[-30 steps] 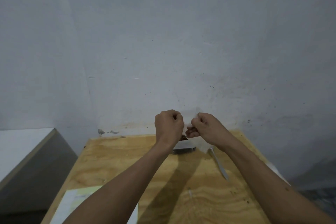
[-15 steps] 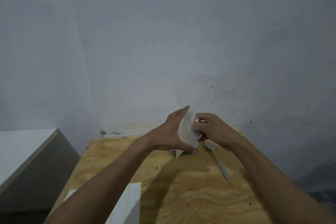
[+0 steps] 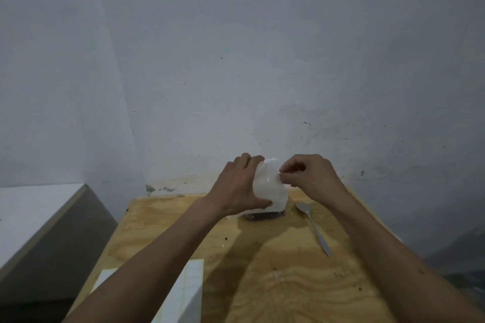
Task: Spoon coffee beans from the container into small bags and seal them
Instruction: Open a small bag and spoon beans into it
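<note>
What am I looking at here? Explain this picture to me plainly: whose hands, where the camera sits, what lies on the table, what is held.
There is no machine here: a person wears a camera on the head, looking forward and down at their own arms. The left hand grips a small whitish bag from the side, while the right hand pinches its upper edge. Below the bag is a container with something dark inside. A metal spoon lies untouched on the wooden table, right of the bag. A white sheet lies near the front edge.
</note>
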`<state>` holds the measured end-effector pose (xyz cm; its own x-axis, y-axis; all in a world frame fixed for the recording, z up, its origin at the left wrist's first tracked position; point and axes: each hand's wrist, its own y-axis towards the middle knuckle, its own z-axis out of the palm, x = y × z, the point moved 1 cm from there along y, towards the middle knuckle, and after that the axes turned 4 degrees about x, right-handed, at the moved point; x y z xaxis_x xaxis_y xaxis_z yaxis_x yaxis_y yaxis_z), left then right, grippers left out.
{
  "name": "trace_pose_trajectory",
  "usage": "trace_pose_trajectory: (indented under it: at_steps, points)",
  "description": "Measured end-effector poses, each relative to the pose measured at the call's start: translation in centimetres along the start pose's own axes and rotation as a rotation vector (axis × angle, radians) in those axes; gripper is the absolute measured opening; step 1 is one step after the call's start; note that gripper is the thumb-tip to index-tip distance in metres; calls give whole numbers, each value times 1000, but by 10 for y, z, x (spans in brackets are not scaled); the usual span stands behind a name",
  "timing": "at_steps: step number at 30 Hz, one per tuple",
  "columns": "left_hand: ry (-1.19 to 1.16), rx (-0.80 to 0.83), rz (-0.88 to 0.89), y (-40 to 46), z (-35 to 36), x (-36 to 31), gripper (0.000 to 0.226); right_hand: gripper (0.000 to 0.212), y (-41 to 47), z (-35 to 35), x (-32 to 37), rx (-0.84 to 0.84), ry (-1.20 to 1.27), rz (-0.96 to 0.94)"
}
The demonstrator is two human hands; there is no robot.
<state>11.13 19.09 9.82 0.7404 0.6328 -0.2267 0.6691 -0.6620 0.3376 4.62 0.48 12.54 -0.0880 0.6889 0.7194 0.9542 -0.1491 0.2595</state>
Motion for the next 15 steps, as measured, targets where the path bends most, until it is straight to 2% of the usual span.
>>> trace_pose_trajectory:
  at_steps: [3, 5, 15]
  points:
    - [19, 6, 54, 1, 5, -6, 96, 7, 1, -1, 0, 271, 56, 3]
    - [-10, 24, 65, 1, 10, -10, 98, 10, 2, -2, -2, 362, 80, 10]
    - [-88, 8, 35, 4, 22, -5, 95, 15, 6, -7, -10, 387, 17, 19]
